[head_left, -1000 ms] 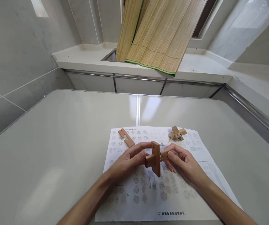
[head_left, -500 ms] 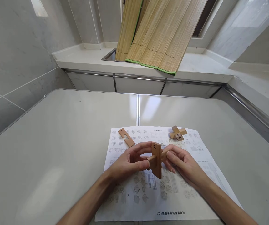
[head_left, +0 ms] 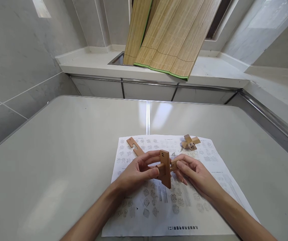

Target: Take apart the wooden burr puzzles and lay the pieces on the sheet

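Note:
My left hand (head_left: 136, 174) and my right hand (head_left: 194, 174) both grip a crossed wooden puzzle assembly (head_left: 166, 167) just above a printed instruction sheet (head_left: 174, 204). Its upright flat piece bears the number 2, and a second piece runs through it sideways. My left thumb and fingers pinch the left end, my right fingers hold the right end. A loose notched wooden piece (head_left: 134, 146) lies on the sheet's far left corner. A small joined cluster of numbered wooden pieces (head_left: 190, 143) rests at the sheet's far right.
The sheet lies on a grey table (head_left: 58, 160) with a seam down its middle. Beyond the table runs a white counter (head_left: 216, 77) with a sink, and rolled bamboo mats (head_left: 169, 36) lean on it. Tiled walls stand left and right.
The crossed assembly has shifted slightly left and tilted a little in my hands. My left fingers have closed further around its left end. The loose pieces have not moved.

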Demonstrator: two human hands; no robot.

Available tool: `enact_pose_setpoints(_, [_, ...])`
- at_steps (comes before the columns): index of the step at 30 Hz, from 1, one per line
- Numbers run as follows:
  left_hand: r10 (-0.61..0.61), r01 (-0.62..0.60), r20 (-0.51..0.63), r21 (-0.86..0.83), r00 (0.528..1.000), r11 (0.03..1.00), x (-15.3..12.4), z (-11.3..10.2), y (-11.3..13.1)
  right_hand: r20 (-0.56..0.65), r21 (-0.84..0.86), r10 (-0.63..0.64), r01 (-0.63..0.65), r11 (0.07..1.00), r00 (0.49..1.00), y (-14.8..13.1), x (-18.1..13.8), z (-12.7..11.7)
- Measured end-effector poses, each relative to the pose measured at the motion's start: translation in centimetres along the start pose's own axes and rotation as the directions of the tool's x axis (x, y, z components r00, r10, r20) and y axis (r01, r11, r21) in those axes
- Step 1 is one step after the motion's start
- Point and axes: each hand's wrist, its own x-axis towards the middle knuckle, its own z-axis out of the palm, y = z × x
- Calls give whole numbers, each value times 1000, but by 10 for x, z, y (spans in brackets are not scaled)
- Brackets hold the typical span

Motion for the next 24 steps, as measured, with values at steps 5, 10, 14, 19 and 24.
enact_pose_setpoints(5, [-33, 33, -36, 9, 999, 999, 0, -1, 0, -15, -8, -5, 5, 1000, 1000, 1, 0, 0])
enact_pose_setpoints(10, [-58, 58, -62, -4, 996, 998, -1, 0, 1, -18, 0, 1, -1, 1000, 1000, 0, 1, 1])
enact_pose_setpoints(14, [-68, 68, -62, -3, 996, 998, -1, 0, 1, -23, 1, 13, -13, 1000, 1000, -1, 1, 2])
enact_pose_setpoints(19, [-36, 35, -107, -13, 994, 999, -1, -3, 2, -28, -10, 12, -12, 1000, 1000, -1, 2, 1])
enact_pose_setpoints(24, [-39, 38, -115, -6, 993, 999, 0, -3, 4, -22, -20, 16, -16, 1000, 1000, 0, 2, 1])
